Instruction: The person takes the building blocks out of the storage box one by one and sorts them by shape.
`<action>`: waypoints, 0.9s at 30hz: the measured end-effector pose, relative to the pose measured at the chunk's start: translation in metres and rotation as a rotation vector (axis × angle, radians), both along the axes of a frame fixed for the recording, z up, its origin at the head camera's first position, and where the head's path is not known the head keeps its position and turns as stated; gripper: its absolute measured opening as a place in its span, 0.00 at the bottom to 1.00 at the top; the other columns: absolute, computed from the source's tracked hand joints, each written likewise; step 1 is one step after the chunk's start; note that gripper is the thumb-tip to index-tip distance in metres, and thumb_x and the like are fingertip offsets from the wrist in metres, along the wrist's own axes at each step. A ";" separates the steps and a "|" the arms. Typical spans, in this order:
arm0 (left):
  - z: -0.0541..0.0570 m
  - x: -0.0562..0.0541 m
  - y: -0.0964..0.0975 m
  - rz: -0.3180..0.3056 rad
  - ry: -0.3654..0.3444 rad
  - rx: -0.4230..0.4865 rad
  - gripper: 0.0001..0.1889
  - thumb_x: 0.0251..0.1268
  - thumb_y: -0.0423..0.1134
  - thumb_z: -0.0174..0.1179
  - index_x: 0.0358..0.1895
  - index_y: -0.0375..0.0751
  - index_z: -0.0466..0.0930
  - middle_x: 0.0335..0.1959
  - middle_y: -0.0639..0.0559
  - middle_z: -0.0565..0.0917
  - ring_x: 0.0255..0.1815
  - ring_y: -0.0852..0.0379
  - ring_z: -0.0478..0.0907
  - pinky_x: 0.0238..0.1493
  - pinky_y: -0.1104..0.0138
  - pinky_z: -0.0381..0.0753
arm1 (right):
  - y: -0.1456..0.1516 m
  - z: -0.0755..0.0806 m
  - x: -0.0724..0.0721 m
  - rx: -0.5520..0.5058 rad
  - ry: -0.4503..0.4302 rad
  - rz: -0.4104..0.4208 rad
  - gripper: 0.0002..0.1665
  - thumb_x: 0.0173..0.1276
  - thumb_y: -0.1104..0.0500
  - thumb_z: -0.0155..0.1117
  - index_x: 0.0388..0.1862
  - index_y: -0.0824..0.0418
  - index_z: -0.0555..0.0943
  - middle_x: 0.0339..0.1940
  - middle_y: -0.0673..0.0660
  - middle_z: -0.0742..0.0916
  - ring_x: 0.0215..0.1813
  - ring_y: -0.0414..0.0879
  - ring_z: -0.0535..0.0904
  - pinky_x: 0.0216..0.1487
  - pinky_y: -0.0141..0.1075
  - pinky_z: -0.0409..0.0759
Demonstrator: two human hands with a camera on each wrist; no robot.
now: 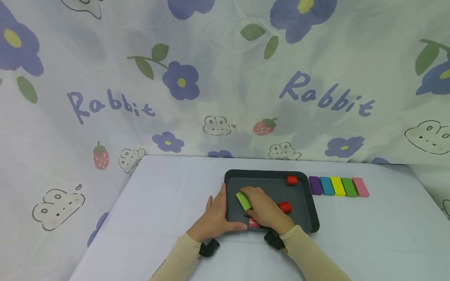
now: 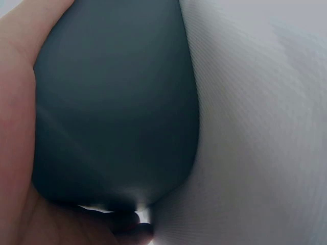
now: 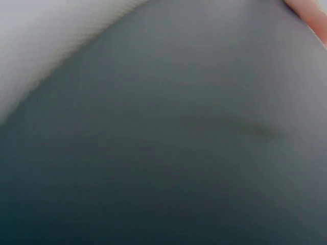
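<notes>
In the head view a dark grey baking tray [image 1: 270, 178] lies on the white table. My left hand [image 1: 212, 218] rests at its near left corner, fingers stretched along the left side and thumb along the near edge. The tray's outer wall [image 2: 117, 102] fills much of the left wrist view. Inside the tray, my right hand [image 1: 265, 208] pinches a light green block [image 1: 244, 201] between fingertips and thumb. A pink block [image 1: 254, 223] lies below this hand, partly covered. One red block [image 1: 285, 207] sits beside the right hand and another red block [image 1: 291, 180] near the far right corner.
Right of the tray stands a row of flat blocks: purple [image 1: 315, 185], blue [image 1: 327, 186], yellow [image 1: 338, 186], green [image 1: 349, 187] and pink [image 1: 360, 187]. Behind the table hangs a printed curtain [image 1: 225, 97]. Black wrist cameras [image 1: 209, 248] sit under both wrists.
</notes>
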State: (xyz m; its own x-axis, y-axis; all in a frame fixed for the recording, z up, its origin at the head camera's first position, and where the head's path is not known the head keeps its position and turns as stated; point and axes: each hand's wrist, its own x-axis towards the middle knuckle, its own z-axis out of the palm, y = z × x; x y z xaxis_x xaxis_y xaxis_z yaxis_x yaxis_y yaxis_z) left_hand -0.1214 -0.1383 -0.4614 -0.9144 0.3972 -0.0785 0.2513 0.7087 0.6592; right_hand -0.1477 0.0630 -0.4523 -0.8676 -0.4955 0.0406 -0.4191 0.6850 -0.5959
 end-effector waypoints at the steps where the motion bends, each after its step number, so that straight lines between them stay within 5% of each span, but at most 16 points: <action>1: 0.000 0.000 0.000 -0.001 -0.001 -0.001 0.74 0.49 0.71 0.70 0.79 0.31 0.27 0.82 0.38 0.40 0.82 0.45 0.42 0.76 0.39 0.34 | 0.000 0.000 0.000 0.001 0.001 -0.003 0.37 0.60 0.65 0.76 0.67 0.65 0.74 0.66 0.59 0.79 0.57 0.53 0.74 0.58 0.50 0.76; 27: 0.001 0.001 0.001 0.010 0.006 -0.003 0.73 0.49 0.66 0.73 0.79 0.30 0.27 0.82 0.36 0.44 0.82 0.43 0.44 0.75 0.38 0.35 | 0.010 0.031 0.010 -0.013 0.079 -0.046 0.41 0.59 0.63 0.78 0.70 0.67 0.72 0.69 0.61 0.76 0.66 0.54 0.73 0.65 0.49 0.74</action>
